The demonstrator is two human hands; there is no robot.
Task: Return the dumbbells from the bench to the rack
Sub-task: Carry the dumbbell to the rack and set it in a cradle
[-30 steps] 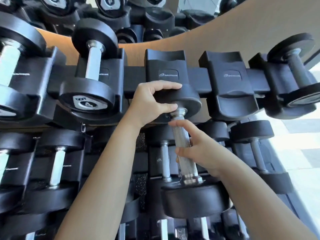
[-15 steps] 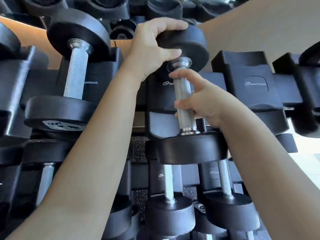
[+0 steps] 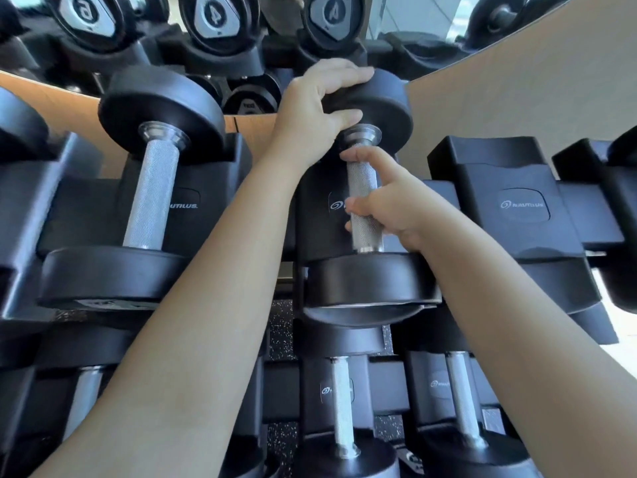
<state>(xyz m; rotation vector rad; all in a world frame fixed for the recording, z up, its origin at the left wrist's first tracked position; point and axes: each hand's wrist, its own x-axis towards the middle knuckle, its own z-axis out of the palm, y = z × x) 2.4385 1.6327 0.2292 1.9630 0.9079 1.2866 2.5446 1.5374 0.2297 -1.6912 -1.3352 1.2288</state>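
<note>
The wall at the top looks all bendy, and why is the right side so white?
Head view: the wide lens curves the wall and rack; bright daylight washes out the floor at the right edge; the dumbbell handle glints; the hands look sharp.

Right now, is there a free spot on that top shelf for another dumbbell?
Yes: the empty cradle just right of the dumbbell that the left hand and right hand are seating. Leftward it is crowded: the neighbouring dumbbell fills its cradle. The lower row looks full.
</note>
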